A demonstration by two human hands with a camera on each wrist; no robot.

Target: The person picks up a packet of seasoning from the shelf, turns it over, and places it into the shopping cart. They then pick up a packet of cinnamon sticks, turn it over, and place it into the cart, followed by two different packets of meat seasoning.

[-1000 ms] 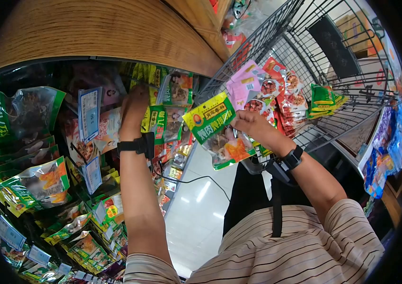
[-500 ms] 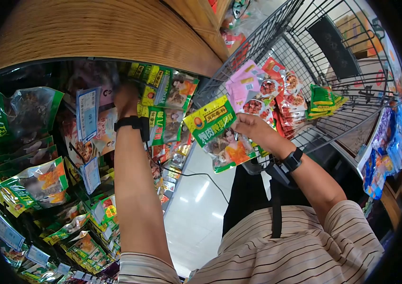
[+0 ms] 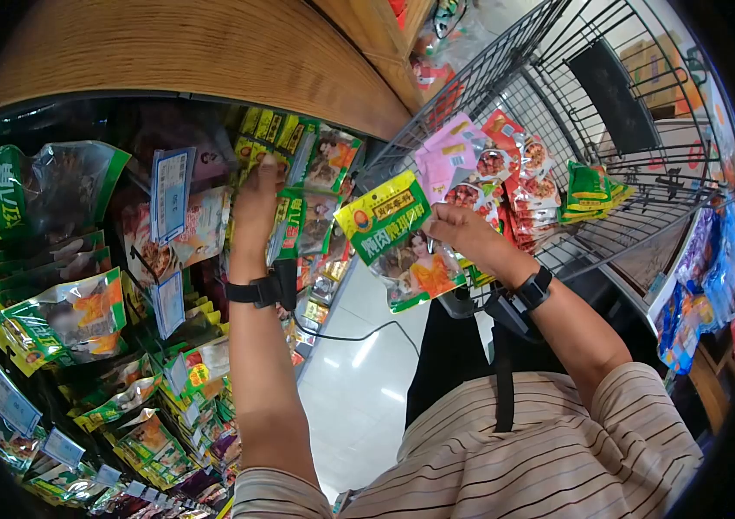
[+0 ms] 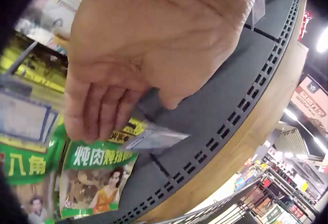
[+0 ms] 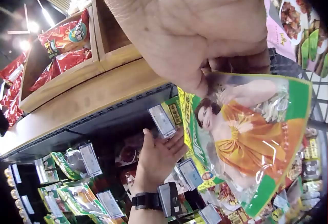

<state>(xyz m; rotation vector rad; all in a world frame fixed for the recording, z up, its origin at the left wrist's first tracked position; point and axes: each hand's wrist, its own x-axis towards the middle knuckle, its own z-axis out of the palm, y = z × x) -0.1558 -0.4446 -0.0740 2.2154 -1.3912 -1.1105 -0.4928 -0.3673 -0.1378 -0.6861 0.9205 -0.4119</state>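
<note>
My right hand (image 3: 469, 235) pinches a green and yellow spice packet (image 3: 404, 251) by its side edge, in front of the cart. In the right wrist view this packet (image 5: 256, 142) shows a clear window and a printed figure in orange. Over at the shelf, my left hand (image 3: 255, 208) reaches up among the hanging packets. Its fingers (image 4: 97, 111) overlap the top of a similar green packet (image 4: 95, 183) in the left wrist view. From the right wrist view, the left hand (image 5: 158, 157) appears with palm showing and fingers extended, holding nothing.
A wire shopping cart (image 3: 506, 78) stands at the right, with pink pouches (image 3: 447, 160), red pouches (image 3: 532, 186) and green packets (image 3: 590, 189) in it. Price tags (image 3: 170, 195) stick out from the rack at left. A wooden shelf top (image 3: 194, 52) overhangs the packets.
My left hand first went left, toward the darker part of the rack, then came back right to the hanging green packets. The right hand has kept its packet nearly still.
</note>
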